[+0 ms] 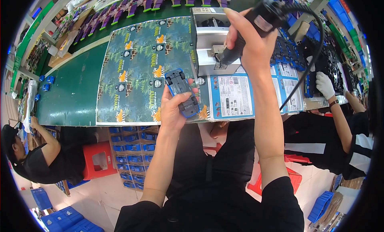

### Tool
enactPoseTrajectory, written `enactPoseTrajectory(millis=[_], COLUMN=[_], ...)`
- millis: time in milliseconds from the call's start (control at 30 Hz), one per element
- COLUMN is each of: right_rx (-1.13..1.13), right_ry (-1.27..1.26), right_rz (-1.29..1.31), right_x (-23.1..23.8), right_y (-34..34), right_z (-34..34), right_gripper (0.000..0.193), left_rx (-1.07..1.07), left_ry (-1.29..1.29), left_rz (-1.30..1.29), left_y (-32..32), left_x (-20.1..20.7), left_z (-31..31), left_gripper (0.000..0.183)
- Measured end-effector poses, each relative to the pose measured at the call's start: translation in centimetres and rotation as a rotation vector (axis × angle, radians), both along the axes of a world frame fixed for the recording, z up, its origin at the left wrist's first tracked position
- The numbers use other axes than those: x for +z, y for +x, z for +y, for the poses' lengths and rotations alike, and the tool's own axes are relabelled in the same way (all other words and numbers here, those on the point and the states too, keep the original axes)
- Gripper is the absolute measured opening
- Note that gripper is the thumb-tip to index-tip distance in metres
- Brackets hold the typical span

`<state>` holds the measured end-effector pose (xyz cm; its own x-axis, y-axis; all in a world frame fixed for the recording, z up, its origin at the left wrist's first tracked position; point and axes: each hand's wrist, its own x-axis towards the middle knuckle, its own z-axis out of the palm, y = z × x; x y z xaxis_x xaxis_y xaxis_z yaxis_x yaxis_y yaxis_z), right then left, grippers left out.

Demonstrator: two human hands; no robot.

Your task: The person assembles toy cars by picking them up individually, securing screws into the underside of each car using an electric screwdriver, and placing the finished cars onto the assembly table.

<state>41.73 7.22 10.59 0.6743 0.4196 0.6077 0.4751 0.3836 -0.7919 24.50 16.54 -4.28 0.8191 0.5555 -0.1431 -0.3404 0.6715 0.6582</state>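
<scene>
My left hand [172, 110] is closed around a blue toy car [179, 85], turned so that its dark underside and wheels face up. It holds the car above a printed sheet [138, 72] with animal patterns. In my right hand [257, 50] is a black corded electric screwdriver [266, 21], my fingers wrapped round its body. The screwdriver points down and left, its tip at the small opening in the front of a grey metal box [206, 66], which looks like a screw feeder. Whether a screw sits on the tip is too small to tell.
The screwdriver's black cable [321, 36] loops down on the right. Several blue toy cars [286, 52] lie beyond my right forearm. A co-worker's gloved hand [325, 85] is at the right; another person [40, 152] sits left. Purple-and-green parts [160, 3] line the far side. Boxed cars [134, 158] stand below the table.
</scene>
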Motion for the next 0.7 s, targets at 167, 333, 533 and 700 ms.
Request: enactPoseTrajectory(millis=[167, 333, 533, 700], right_rx=[0.138, 0.52, 0.478, 0.412], right_ry=[-0.055, 0.252, 0.159, 0.095], right_rz=[0.292, 0.312, 0.278, 0.327], right_x=[-1.4, -2.4, -3.7, -4.6], right_y=[-2.2, -6.7, -8.3, -9.5], right_z=[-2.4, -4.8, -4.2, -3.2], right_gripper=[0.017, 0.025, 0.022, 0.02], left_rx=[0.039, 0.001, 0.012, 0.022], left_ry=[0.02, 0.022, 0.016, 0.012], left_rz=[-0.003, 0.004, 0.003, -0.001], left_y=[0.4, 0.5, 0.5, 0.6], left_x=[-0.5, 0.1, 0.0, 0.1], left_z=[0.2, 0.0, 0.1, 0.1], left_gripper=[0.058, 0.058, 0.056, 0.057])
